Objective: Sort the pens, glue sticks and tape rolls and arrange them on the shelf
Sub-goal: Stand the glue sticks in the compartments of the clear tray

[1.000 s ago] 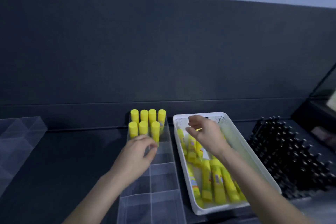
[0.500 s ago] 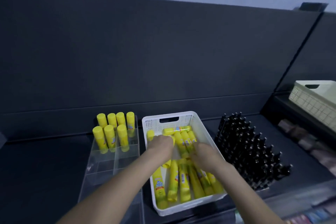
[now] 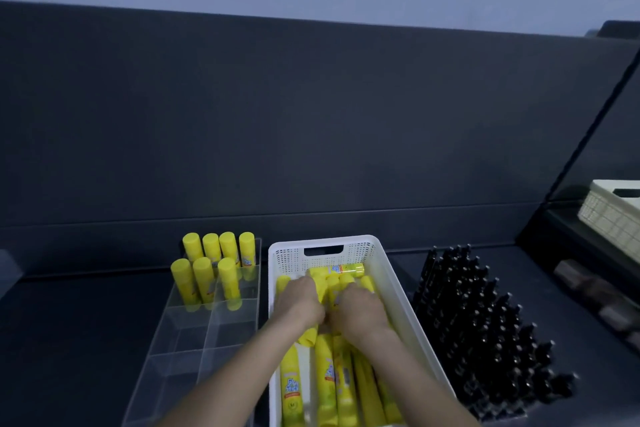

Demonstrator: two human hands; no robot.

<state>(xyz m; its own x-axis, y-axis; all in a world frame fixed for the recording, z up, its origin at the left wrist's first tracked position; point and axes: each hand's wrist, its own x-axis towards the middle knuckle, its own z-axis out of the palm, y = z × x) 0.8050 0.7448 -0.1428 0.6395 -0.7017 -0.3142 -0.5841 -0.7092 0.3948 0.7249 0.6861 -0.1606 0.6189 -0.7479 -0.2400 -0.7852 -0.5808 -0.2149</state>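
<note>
Left hand [image 3: 300, 302] grips cylindrical glue sticks [image 3: 291, 388]; right hand [image 3: 360, 310] beside (perforated basket [image 3: 287, 258]).

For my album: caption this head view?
Left hand and right hand reach among glue sticks in a white basket, beside upright sticks.

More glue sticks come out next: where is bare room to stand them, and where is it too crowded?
Free: the compartments of the clear organizer nearer than the standing glue sticks, and the shelf left of it. Crowded: the white basket, where the left hand and right hand dig among lying glue sticks, and the black pens right of it.
</note>
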